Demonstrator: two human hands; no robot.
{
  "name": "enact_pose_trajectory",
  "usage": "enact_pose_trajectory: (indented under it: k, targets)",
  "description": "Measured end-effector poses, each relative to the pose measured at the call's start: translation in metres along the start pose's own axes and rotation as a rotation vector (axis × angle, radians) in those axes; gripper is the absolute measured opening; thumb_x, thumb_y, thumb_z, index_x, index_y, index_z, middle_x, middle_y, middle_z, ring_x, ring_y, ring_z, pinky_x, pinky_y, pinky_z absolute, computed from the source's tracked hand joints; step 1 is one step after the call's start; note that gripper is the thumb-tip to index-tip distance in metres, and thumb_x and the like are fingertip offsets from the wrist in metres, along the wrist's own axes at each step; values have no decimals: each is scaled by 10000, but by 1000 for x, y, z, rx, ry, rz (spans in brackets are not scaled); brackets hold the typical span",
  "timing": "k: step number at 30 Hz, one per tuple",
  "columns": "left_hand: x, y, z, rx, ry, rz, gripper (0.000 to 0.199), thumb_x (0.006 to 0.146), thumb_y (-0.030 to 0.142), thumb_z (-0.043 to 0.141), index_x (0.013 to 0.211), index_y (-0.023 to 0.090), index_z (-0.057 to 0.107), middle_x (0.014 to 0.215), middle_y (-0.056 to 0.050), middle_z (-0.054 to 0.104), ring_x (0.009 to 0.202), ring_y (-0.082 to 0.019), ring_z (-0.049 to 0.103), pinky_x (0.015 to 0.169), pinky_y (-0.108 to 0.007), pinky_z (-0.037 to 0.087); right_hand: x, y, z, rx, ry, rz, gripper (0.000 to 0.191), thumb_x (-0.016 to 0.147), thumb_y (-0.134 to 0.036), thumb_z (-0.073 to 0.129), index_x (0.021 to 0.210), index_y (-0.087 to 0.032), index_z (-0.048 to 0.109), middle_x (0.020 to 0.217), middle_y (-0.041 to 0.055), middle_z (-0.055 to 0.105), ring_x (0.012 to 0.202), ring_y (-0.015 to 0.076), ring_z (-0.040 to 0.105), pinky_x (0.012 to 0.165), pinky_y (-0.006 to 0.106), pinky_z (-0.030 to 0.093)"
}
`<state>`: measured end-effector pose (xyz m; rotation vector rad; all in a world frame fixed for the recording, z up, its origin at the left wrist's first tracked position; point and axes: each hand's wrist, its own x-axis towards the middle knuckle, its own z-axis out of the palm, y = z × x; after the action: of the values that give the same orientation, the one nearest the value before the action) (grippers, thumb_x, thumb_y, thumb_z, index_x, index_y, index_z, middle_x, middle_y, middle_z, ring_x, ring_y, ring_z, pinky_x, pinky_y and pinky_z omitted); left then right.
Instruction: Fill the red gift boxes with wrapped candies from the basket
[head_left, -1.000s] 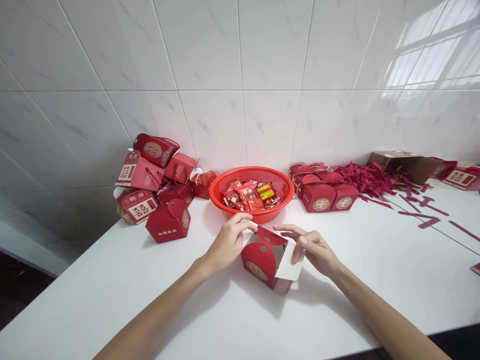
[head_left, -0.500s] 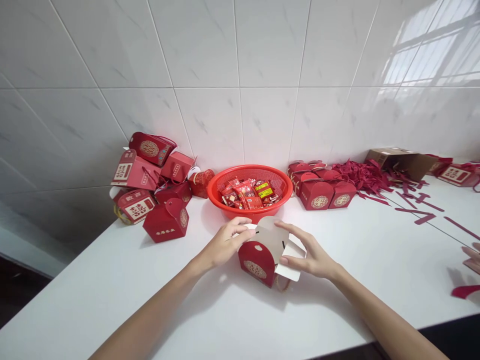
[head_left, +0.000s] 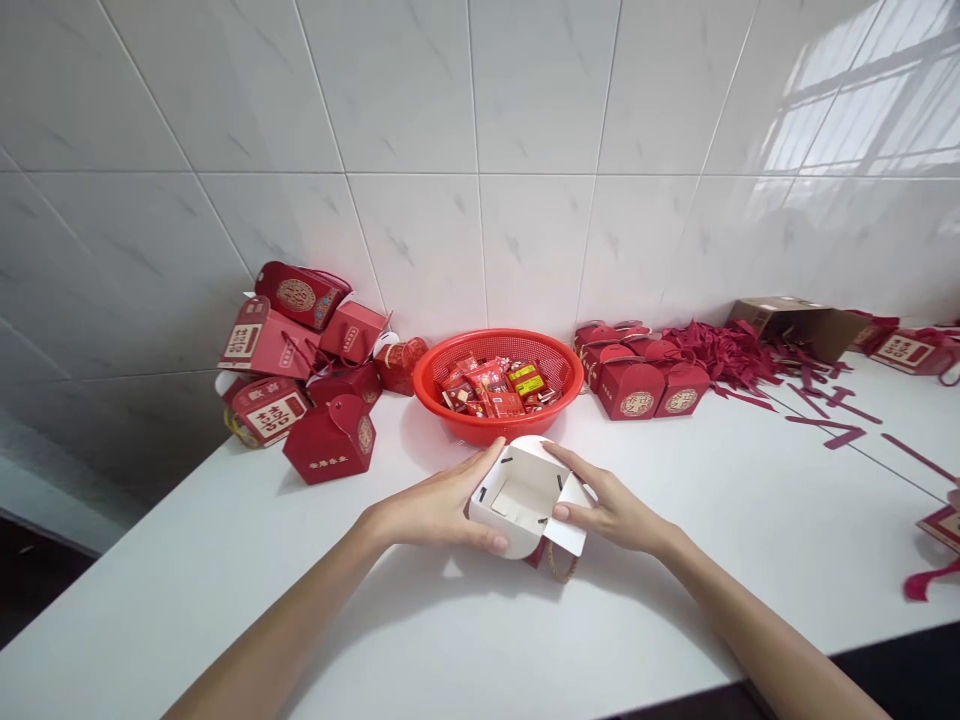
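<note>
A red gift box point(head_left: 517, 500) with a white inside stands opened up between my hands, its mouth tipped toward me and its flaps spread. I see no contents on its bare floor. My left hand point(head_left: 450, 505) grips the left side, thumb on the near flap. On the right, my right hand point(head_left: 600, 505) pinches the side flap between thumb and fingers. A twisted cord handle point(head_left: 562, 562) hangs at the box's near right corner. Just behind the box sits a red plastic basket point(head_left: 499, 430) holding wrapped sweets point(head_left: 491, 385).
Several red gift boxes point(head_left: 330, 440) are heaped at the left by the tiled wall. More closed boxes point(head_left: 637, 388) stand right of the basket, beside a pile of red ribbons point(head_left: 712, 355) and a cardboard carton point(head_left: 795, 325). Another person's hand shows at the right edge with a box and ribbon.
The box's flaps have been spread wider, and its mouth now faces me. My left hand has moved from the upper edge to around the left side. At the right edge, a box has come into view.
</note>
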<state>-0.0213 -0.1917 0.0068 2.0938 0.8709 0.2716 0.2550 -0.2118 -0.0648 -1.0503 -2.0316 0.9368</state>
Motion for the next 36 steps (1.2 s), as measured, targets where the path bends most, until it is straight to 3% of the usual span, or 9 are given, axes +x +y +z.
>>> enact_pose_trajectory:
  k: [4, 8, 12, 19, 21, 24, 27, 32, 36]
  targets:
    - [0, -2, -3, 149, 114, -135, 998, 743, 563, 731, 1593, 337, 259, 1438, -106, 605, 1165, -353, 663, 847, -333, 525, 1, 4, 0, -113, 53, 36, 793, 957, -575, 543, 1610, -247, 234, 1459, 121, 569, 1225, 294, 618, 1001, 430, 520]
    - [-5, 6, -11, 306, 143, -246, 885, 736, 603, 713, 1536, 404, 392, 1181, -19, 752, 1000, -332, 720, 753, -307, 515, 2, 8, 0, -197, 91, -10, 732, 987, -568, 483, 1607, -263, 241, 1474, 137, 545, 1206, 303, 618, 1008, 460, 507]
    - [-14, 11, -22, 364, 189, -221, 826, 741, 657, 710, 1485, 373, 493, 1349, -32, 687, 1170, -345, 670, 879, -337, 535, 2, 13, -1, -148, 227, -61, 636, 1017, -586, 367, 1558, -252, 341, 1496, 143, 505, 1256, 297, 574, 1054, 471, 472]
    - [6, 12, -53, 348, 590, -154, 488, 865, 556, 578, 1198, 233, 730, 1252, -68, 741, 1162, -281, 675, 1005, -358, 526, 4, 18, -6, 31, 458, 13, 601, 1011, -641, 291, 1368, -222, 533, 1390, 138, 588, 1022, 256, 671, 991, 464, 510]
    - [25, 7, -64, 405, 546, -158, 451, 880, 507, 540, 1158, 220, 749, 1269, -71, 735, 1193, -281, 660, 1036, -359, 506, 6, 20, -6, 58, 491, 36, 589, 1012, -634, 283, 1305, -212, 570, 1321, 134, 626, 952, 244, 683, 960, 459, 528]
    - [59, -4, -80, 527, 263, -269, 483, 891, 486, 472, 1179, 211, 745, 1328, -69, 704, 1252, -278, 632, 1059, -337, 480, 9, 24, -5, 57, 506, 76, 542, 1014, -593, 307, 1236, -191, 596, 1221, 129, 658, 897, 231, 683, 935, 445, 536]
    - [90, -16, -92, 553, 69, -321, 481, 800, 490, 572, 1161, 231, 758, 1310, -67, 715, 1200, -292, 667, 976, -305, 525, 10, 27, -4, 60, 483, 112, 464, 1014, -525, 347, 1206, -187, 601, 1173, 134, 665, 857, 223, 679, 867, 419, 557]
    - [127, -35, -92, 558, -44, -369, 631, 613, 375, 719, 1229, 240, 720, 1296, -93, 720, 1096, -308, 704, 846, -292, 559, 9, 26, -2, 63, 508, 192, 360, 1015, -456, 398, 1161, -211, 619, 1001, 116, 671, 807, 233, 661, 784, 402, 559]
    - [142, -48, -85, 533, -65, -398, 466, 574, 253, 707, 1035, 219, 769, 1081, -85, 791, 920, -296, 730, 719, -286, 542, 11, 29, -2, 68, 483, 201, 338, 1003, -446, 408, 1137, -214, 615, 983, 108, 662, 811, 230, 656, 798, 396, 552]
